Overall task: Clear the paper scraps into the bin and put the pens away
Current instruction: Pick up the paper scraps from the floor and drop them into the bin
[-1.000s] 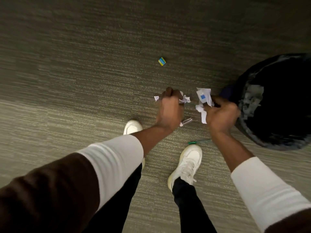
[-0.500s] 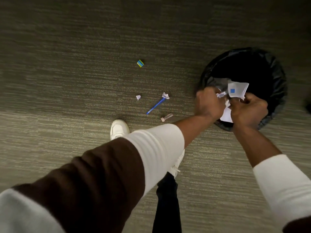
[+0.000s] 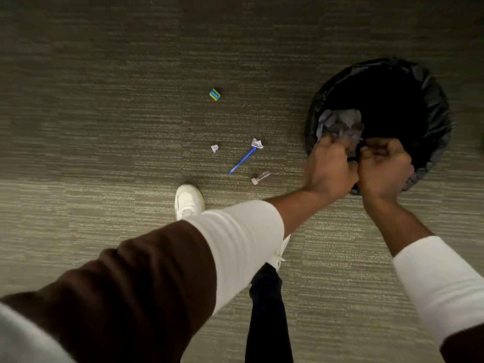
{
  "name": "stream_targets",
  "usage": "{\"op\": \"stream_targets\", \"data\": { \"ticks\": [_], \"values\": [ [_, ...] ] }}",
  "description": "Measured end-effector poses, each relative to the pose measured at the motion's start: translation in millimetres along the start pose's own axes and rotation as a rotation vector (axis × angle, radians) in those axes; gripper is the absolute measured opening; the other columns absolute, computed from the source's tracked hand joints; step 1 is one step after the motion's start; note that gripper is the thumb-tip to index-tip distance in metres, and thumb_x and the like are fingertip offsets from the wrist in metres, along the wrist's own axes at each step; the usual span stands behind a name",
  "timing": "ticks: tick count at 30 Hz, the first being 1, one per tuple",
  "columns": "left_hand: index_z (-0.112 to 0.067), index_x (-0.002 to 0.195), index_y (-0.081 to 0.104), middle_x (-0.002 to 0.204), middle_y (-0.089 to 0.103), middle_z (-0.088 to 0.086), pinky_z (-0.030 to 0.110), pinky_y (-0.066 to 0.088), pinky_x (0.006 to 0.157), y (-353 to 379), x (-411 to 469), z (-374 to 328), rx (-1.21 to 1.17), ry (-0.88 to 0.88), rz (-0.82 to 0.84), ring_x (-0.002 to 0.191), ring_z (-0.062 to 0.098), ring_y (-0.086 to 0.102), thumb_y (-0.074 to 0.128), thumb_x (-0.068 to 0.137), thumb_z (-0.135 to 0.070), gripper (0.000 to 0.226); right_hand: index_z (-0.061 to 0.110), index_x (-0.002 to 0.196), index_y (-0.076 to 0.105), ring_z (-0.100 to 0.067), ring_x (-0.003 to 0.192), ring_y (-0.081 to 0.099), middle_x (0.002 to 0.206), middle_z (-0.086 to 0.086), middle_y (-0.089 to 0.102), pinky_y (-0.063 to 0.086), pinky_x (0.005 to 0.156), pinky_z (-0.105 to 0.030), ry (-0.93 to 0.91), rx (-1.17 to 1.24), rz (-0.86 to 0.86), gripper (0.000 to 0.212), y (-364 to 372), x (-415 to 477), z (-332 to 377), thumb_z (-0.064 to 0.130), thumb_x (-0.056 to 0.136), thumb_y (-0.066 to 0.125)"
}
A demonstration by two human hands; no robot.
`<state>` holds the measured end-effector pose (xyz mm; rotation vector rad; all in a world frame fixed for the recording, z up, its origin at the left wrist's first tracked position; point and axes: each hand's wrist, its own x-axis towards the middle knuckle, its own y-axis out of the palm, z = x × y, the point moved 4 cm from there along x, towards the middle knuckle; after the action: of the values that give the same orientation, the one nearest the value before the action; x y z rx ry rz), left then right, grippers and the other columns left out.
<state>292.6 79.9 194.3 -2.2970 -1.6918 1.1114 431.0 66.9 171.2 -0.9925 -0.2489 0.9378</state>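
My left hand (image 3: 330, 169) and my right hand (image 3: 385, 169) are side by side over the near rim of a round bin (image 3: 440, 106) lined with a black bag. A blurred wad of crumpled paper (image 3: 340, 123) lies inside the bin, just past my left fingertips; I cannot tell whether they still touch it. My right fingers are curled, with no paper showing. On the carpet to the left lie a blue pen (image 3: 242, 161), a white scrap (image 3: 257, 143) at its far end, a smaller scrap (image 3: 214, 148) and a short clear pen piece (image 3: 260, 177).
A small blue and yellow object (image 3: 214, 94) sits on the grey carpet farther out. My left white shoe (image 3: 188, 200) stands close to the pen. The right foot is mostly hidden under my left arm.
Both hands swung right from the floor scraps to the bin. The white paper they held up half a second ago now sits lower, inside the bin.
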Motion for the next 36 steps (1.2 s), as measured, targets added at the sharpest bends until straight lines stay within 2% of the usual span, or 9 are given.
{"op": "stream_targets", "data": {
  "ticks": [2, 3, 6, 13, 17, 21, 27, 32, 36],
  "values": [
    [-0.021, 0.101, 0.070, 0.102, 0.075, 0.013, 0.039, 0.055, 0.069, -3.6, -13.8, 18.9, 0.054, -0.074, -0.014, 0.093, 0.038, 0.073, 0.065, 0.091, -0.021, 0.011, 0.016, 0.099, 0.074, -0.009, 0.075, 0.071, 0.089, -0.001, 0.078, 0.052, 0.071, -0.018, -0.087, 0.077, 0.021, 0.018, 7.6, -18.8, 8.7, 0.017, 0.087, 0.060],
    [-0.023, 0.099, 0.068, 0.096, 0.076, 0.012, 0.036, 0.050, 0.065, -5.8, -20.8, 30.3, 0.084, -0.111, -0.015, 0.089, 0.039, 0.073, 0.063, 0.089, -0.025, 0.012, 0.016, 0.097, 0.073, -0.011, 0.073, 0.069, 0.089, -0.001, 0.077, 0.055, 0.072, -0.023, -0.141, 0.101, 0.035, 0.017, 13.1, -29.3, 13.6, 0.015, 0.088, 0.059],
    [-0.022, 0.101, 0.067, 0.100, 0.077, 0.012, 0.039, 0.048, 0.069, -16.9, -37.5, 70.4, 0.159, -0.195, 0.009, 0.095, 0.041, 0.073, 0.058, 0.085, -0.031, 0.021, 0.012, 0.096, 0.073, -0.023, 0.073, 0.067, 0.093, -0.006, 0.074, 0.057, 0.071, -0.040, -0.286, 0.124, 0.097, 0.017, 35.5, -60.3, 29.1, 0.007, 0.090, 0.058],
    [-0.024, 0.106, 0.068, 0.102, 0.079, 0.010, 0.045, 0.064, 0.081, -91.0, -10.9, 190.5, 0.347, -0.273, -0.005, 0.096, 0.036, 0.075, 0.063, 0.094, -0.035, 0.017, 0.015, 0.097, 0.074, -0.016, 0.076, 0.066, 0.098, -0.004, 0.073, 0.054, 0.074, -0.033, -0.438, 0.012, 0.325, 0.018, 119.6, -98.5, 61.0, 0.003, 0.088, 0.064],
    [-0.020, 0.111, 0.066, 0.111, 0.074, 0.014, 0.044, 0.059, 0.085, -142.5, 45.6, 254.4, 0.552, -0.227, -0.040, 0.105, 0.040, 0.072, 0.060, 0.095, -0.031, 0.021, 0.012, 0.103, 0.071, -0.033, 0.091, 0.070, 0.105, -0.010, 0.072, 0.055, 0.078, -0.039, -0.432, -0.180, 0.451, 0.019, 192.3, -90.8, 53.7, 0.007, 0.086, 0.066],
    [-0.014, 0.113, 0.067, 0.121, 0.072, 0.012, 0.044, 0.057, 0.091, -178.9, 109.0, 302.9, 0.724, -0.130, -0.023, 0.119, 0.037, 0.068, 0.065, 0.092, -0.027, 0.025, 0.021, 0.132, 0.059, -0.036, 0.112, 0.064, 0.124, -0.014, 0.059, 0.056, 0.087, -0.041, -0.351, -0.452, 0.573, 0.041, 264.4, -72.6, 24.3, 0.028, 0.093, 0.068],
    [-0.004, 0.143, 0.047, 0.148, 0.049, 0.018, 0.052, 0.057, 0.100, -187.0, 181.1, 338.4, 0.937, 0.036, -0.014, 0.139, 0.036, 0.049, 0.069, 0.093, -0.021, 0.057, 0.021, 0.144, 0.053, -0.041, 0.133, 0.049, 0.143, -0.023, 0.048, 0.053, 0.096, -0.048, -0.401, -0.577, 0.569, 0.055, 330.2, -55.4, -8.7, 0.037, 0.094, 0.070],
    [-0.006, 0.162, 0.025, 0.170, 0.024, 0.017, 0.056, 0.056, 0.102, -171.1, 211.8, 348.0, 0.987, 0.109, 0.032, 0.156, 0.036, 0.032, 0.072, 0.093, -0.012, 0.084, 0.016, 0.126, 0.065, -0.037, 0.133, 0.048, 0.137, -0.017, 0.055, 0.050, 0.100, -0.044, -0.493, -0.554, 0.543, 0.028, 356.6, -50.1, -16.4, 0.029, 0.101, 0.062],
    [-0.010, 0.167, 0.015, 0.178, 0.005, 0.014, 0.056, 0.055, 0.105, -155.5, 225.9, 352.5, 0.997, 0.211, 0.092, 0.165, 0.035, 0.014, 0.068, 0.091, 0.001, 0.094, 0.009, 0.118, 0.070, -0.039, 0.127, 0.053, 0.130, -0.020, 0.059, 0.046, 0.099, -0.043, -0.568, -0.517, 0.466, 0.023, 356.5, -47.4, -14.5, 0.014, 0.101, 0.056]
  ]
}}
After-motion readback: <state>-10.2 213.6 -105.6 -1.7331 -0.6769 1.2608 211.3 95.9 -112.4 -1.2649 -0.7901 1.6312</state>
